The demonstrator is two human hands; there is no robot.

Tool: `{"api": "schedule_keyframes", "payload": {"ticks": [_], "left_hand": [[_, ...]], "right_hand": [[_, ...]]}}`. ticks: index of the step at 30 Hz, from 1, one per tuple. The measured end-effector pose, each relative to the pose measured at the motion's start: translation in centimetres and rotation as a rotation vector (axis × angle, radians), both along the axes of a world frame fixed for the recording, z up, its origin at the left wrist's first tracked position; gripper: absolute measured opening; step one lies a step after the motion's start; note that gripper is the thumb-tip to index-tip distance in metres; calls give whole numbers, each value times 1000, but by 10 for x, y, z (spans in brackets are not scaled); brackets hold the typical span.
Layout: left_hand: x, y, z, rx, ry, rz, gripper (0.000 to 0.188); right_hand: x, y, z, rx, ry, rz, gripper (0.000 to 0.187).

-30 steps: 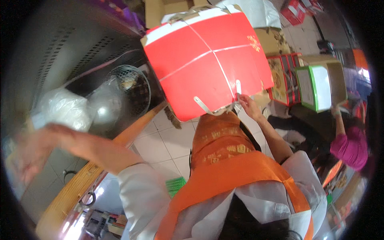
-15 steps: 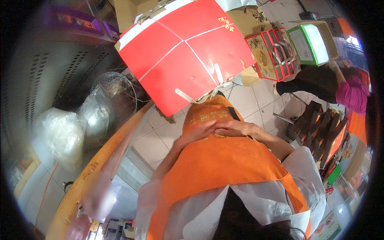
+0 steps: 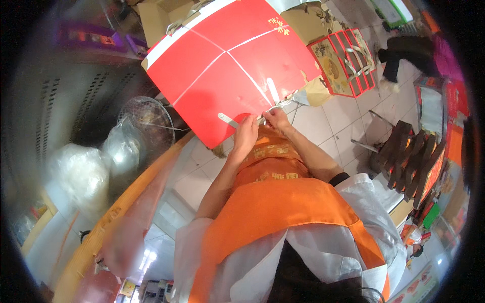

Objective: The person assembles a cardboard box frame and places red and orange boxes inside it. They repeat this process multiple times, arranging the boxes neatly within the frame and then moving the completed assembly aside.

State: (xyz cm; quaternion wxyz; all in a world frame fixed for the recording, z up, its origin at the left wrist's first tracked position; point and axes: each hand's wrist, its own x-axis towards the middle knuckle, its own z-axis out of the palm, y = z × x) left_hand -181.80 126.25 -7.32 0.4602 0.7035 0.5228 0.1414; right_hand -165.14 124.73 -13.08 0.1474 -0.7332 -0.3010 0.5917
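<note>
A large red cardboard sheet [image 3: 202, 96], apparently the top of a tied stack, lies in front of me. White string [image 3: 247, 73] crosses over its face, and two pale handle straps [image 3: 273, 92] lie near its close edge. My left hand [image 3: 246, 134] is at that edge, its fingers curled near the knot area; what they hold is partly hidden. Just beside it, my right hand [image 3: 277, 119] pinches the white string where it gathers at the edge. Both hands are close together, above my orange apron [image 3: 283, 197].
Red gift boxes [image 3: 336, 63] with ribbon handles stand right of the stack. An open brown carton [image 3: 159, 22] is behind it. Left are a wire basket [image 3: 151, 113], clear plastic bags [image 3: 81, 174] and a wooden rail [image 3: 118, 207]. A person in black trousers [image 3: 411, 53] is at far right.
My hands have gone from resting folded on the apron forward to the string at the stack's near edge. The person at right has shifted, and the green-and-white box has moved up and away.
</note>
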Motion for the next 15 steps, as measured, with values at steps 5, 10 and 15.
{"api": "schedule_keyframes", "payload": {"ticks": [5, 10, 15], "left_hand": [[19, 7, -25, 151, 164, -81, 22], [42, 8, -32, 138, 302, -155, 25], [54, 7, -36, 283, 195, -149, 20]], "right_hand": [[33, -32, 9, 96, 307, -237, 19], [44, -32, 27, 255, 412, -323, 16], [26, -12, 25, 230, 764, -792, 15]]}}
